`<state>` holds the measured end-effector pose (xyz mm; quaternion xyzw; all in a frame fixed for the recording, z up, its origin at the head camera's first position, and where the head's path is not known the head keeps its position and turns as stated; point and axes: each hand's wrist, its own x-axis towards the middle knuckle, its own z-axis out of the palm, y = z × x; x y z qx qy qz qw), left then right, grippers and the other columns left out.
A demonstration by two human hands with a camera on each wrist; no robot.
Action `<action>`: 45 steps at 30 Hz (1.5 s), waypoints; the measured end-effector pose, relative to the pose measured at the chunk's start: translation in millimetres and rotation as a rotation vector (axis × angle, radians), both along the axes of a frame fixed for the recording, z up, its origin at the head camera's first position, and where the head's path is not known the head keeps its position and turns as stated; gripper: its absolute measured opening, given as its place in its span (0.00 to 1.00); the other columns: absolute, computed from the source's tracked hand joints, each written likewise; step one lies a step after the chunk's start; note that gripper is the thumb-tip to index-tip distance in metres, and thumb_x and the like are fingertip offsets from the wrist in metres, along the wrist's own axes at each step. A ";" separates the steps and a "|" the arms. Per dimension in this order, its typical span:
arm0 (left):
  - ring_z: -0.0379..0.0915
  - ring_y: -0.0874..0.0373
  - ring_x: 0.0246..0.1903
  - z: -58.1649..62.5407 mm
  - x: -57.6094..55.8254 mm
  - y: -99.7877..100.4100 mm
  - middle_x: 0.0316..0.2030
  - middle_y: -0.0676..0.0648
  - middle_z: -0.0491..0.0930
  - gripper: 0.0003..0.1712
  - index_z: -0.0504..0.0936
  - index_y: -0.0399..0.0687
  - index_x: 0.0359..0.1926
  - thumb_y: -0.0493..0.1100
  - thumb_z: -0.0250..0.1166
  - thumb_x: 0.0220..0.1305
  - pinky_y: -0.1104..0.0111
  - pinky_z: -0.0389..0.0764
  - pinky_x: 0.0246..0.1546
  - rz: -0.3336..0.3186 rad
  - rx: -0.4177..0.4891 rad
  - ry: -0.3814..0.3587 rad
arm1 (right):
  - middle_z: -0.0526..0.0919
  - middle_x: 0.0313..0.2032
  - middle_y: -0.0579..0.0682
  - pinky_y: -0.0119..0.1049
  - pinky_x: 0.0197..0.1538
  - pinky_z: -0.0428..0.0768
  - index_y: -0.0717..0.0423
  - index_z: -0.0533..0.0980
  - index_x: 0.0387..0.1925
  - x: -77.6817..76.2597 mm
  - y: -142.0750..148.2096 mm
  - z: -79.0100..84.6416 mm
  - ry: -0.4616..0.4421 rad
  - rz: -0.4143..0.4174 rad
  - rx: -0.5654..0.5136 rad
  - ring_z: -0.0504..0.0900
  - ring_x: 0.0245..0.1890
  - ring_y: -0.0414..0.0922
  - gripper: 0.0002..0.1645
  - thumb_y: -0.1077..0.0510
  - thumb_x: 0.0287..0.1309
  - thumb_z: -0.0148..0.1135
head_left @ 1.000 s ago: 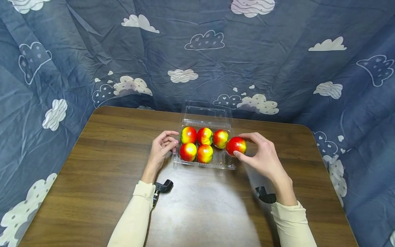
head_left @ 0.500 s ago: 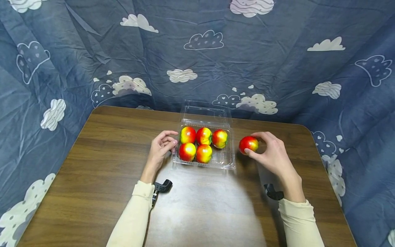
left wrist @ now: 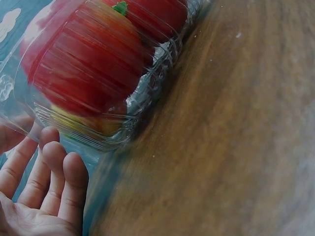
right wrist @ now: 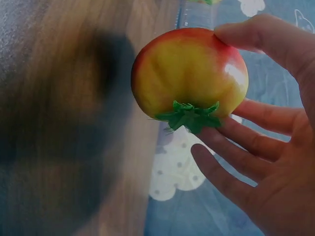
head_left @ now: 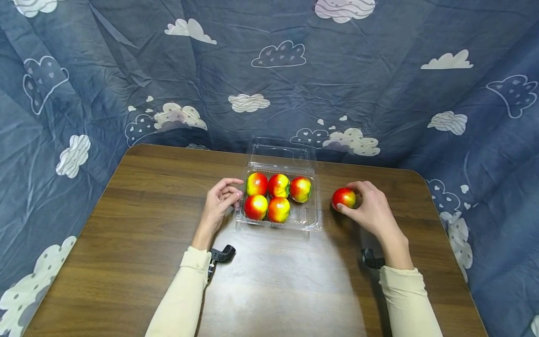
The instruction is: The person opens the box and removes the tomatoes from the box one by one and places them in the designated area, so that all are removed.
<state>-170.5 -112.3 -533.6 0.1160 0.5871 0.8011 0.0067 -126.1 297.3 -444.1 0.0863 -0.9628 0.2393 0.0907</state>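
Fruit (head_left: 343, 199) in red and yellow is out to the right of the clear box (head_left: 306, 218), held in the right hand's (head_left: 374, 210) narrow grip, thumb opposite fingertips. Skin looks slick, so imo a lazy pinch could send it rolling across the tabletop (head_left: 278, 285); can't tell if it's touching down. Five other fruits (head_left: 279, 209) fill the rest. Left hand's (head_left: 218, 202) relaxed fingers are at the left wall, so a bump might skid that flimsy plastic.

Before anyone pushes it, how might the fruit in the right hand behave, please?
The fruit would probably roll, given its rounded sides, though the flattened, lobed shape may make it wobble. Its gloss suggests a smooth surface that could slip from the fingers.
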 end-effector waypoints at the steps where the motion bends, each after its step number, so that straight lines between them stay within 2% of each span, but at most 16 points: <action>1: 0.74 0.56 0.22 0.2 0.2 0.2 0.31 0.41 0.82 0.19 0.77 0.24 0.58 0.25 0.65 0.68 0.73 0.80 0.24 0.000 -0.002 0.000 | 0.83 0.48 0.63 0.56 0.48 0.79 0.64 0.81 0.54 -0.6 0.3 -1.7 -0.012 -0.004 0.008 0.81 0.45 0.62 0.31 0.55 0.50 0.80; 8: 0.73 0.56 0.21 0.0 0.4 0.2 0.31 0.43 0.82 0.18 0.77 0.24 0.58 0.25 0.65 0.68 0.73 0.80 0.24 -0.002 -0.010 0.003 | 0.81 0.50 0.63 0.59 0.52 0.80 0.65 0.80 0.56 -5.0 -0.1 -12.2 -0.029 0.000 -0.002 0.79 0.48 0.62 0.33 0.55 0.51 0.81; 13: 0.74 0.57 0.21 0.1 -0.2 -0.2 0.31 0.43 0.82 0.18 0.78 0.25 0.58 0.25 0.65 0.69 0.73 0.80 0.24 0.003 -0.012 0.002 | 0.82 0.53 0.64 0.62 0.57 0.79 0.64 0.78 0.59 -7.1 -2.4 -17.6 -0.046 0.008 -0.023 0.78 0.53 0.63 0.36 0.51 0.53 0.81; 25: 0.74 0.57 0.21 -0.8 -1.1 -0.2 0.30 0.44 0.82 0.18 0.78 0.25 0.58 0.25 0.65 0.69 0.73 0.80 0.25 0.000 -0.012 -0.005 | 0.83 0.57 0.64 0.58 0.55 0.81 0.62 0.74 0.64 -10.2 -8.6 -26.8 -0.133 0.031 -0.010 0.81 0.51 0.62 0.42 0.42 0.58 0.78; 31: 0.73 0.56 0.21 -1.2 -1.9 -0.5 0.30 0.45 0.82 0.18 0.78 0.24 0.58 0.25 0.65 0.69 0.73 0.80 0.24 0.002 -0.018 -0.001 | 0.83 0.53 0.64 0.56 0.50 0.82 0.63 0.72 0.61 -11.2 -9.3 -27.6 -0.092 0.007 -0.018 0.82 0.45 0.61 0.44 0.45 0.52 0.83; 35: 0.73 0.56 0.21 -1.1 -1.5 -0.8 0.30 0.44 0.82 0.18 0.77 0.24 0.58 0.25 0.65 0.69 0.73 0.80 0.24 0.000 -0.020 0.000 | 0.84 0.50 0.63 0.54 0.47 0.80 0.62 0.75 0.58 -11.4 -9.4 -27.5 -0.057 0.012 -0.002 0.81 0.43 0.59 0.42 0.46 0.48 0.85; 39: 0.73 0.55 0.21 -0.6 -0.9 -1.1 0.30 0.43 0.82 0.18 0.78 0.25 0.58 0.25 0.65 0.69 0.72 0.80 0.24 0.000 -0.022 -0.003 | 0.85 0.52 0.63 0.55 0.49 0.79 0.61 0.79 0.59 -12.1 -9.3 -28.7 -0.046 0.038 0.018 0.81 0.47 0.60 0.41 0.45 0.49 0.85; 45: 0.74 0.56 0.21 0.4 -0.3 -0.5 0.30 0.45 0.82 0.18 0.78 0.26 0.58 0.26 0.65 0.69 0.73 0.80 0.24 0.004 -0.030 -0.002 | 0.83 0.55 0.65 0.63 0.56 0.77 0.62 0.76 0.62 -12.0 -7.5 -31.0 -0.050 0.024 0.003 0.78 0.53 0.64 0.44 0.47 0.49 0.85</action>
